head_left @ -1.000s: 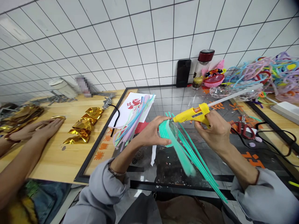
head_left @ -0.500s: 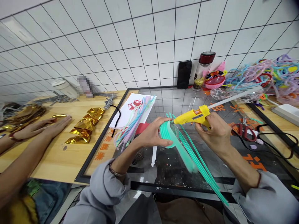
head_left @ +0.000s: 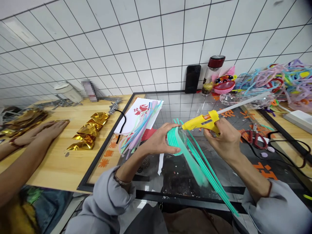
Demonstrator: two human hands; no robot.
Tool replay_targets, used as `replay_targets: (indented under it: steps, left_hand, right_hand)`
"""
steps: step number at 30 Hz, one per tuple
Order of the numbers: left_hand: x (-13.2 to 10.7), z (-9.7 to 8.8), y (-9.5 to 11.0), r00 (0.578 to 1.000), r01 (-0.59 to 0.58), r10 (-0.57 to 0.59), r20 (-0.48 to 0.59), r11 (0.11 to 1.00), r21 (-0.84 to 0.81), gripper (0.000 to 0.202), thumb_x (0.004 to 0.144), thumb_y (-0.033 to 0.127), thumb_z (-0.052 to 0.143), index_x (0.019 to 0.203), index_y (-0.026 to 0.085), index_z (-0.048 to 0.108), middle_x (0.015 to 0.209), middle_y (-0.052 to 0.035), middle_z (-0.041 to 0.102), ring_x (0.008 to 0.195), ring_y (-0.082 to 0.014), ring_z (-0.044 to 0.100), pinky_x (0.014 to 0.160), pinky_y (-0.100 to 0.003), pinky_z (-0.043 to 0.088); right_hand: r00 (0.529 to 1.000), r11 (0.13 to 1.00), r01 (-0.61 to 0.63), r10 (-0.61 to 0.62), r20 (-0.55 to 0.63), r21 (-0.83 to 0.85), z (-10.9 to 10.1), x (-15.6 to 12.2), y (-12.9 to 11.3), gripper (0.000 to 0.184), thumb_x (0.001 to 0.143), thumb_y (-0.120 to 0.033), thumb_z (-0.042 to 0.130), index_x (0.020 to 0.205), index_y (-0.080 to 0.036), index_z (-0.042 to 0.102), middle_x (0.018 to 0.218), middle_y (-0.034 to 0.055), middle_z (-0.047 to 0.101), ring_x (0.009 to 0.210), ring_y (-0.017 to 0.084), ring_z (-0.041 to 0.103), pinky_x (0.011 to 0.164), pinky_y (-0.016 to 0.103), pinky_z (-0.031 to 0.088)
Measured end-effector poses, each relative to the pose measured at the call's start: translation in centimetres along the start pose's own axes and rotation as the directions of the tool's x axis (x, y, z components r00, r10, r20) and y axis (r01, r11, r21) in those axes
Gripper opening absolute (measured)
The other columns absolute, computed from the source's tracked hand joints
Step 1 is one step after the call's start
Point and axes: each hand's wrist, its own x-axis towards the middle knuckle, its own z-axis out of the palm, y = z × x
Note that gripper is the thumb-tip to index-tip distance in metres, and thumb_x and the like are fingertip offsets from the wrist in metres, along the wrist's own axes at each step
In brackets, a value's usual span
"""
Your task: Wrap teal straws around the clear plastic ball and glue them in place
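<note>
My left hand [head_left: 161, 139] is wrapped round a clear round container [head_left: 183, 136] wound with mint-green pipe cleaners [head_left: 172, 136]. A loose green end [head_left: 191, 159] hangs from it toward the table's front, blurred at its tip. My right hand [head_left: 225, 138] grips a yellow glue gun [head_left: 201, 122] with a long white glue stick [head_left: 243, 102] out of its back. The nozzle meets the container's upper right edge; whether it touches cannot be made out. Straight green pipe cleaners [head_left: 214, 182] lie beneath, reaching past the table's front edge.
At left, a co-worker's hands [head_left: 52, 130] rest on gold foil, beside a crumpled gold foil strip [head_left: 89, 131]. Pastel pipe cleaners [head_left: 140, 126] lie on white paper [head_left: 126, 122]. A phone [head_left: 192, 79] and bottle [head_left: 211, 76] stand behind; red-handled scissors [head_left: 254, 138] and cables lie right.
The loose green end has swung slightly down and to the right. The co-worker's upper hand has slid left. My hands, the container and the glue gun have barely moved.
</note>
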Motion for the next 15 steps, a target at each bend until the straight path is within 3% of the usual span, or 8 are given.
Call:
replay_targets:
  steps: [15]
  left_hand:
    - [0.06,-0.01,-0.13,1.000,0.001,-0.001,-0.001,1.000,-0.011,0.084,0.066,0.043,0.083,0.139,0.022,0.047,0.135,-0.0145,0.055,0.127,-0.0340,0.055,0.112,-0.057,0.043]
  right_hand:
    - [1.000,1.000,0.013,-0.013,0.018,-0.019,-0.21,0.13,0.03,0.026,0.082,-0.015,0.064,0.073,-0.025,0.041,0.065,-0.0022,0.052,0.058,0.014,0.050,0.054,0.029,0.037]
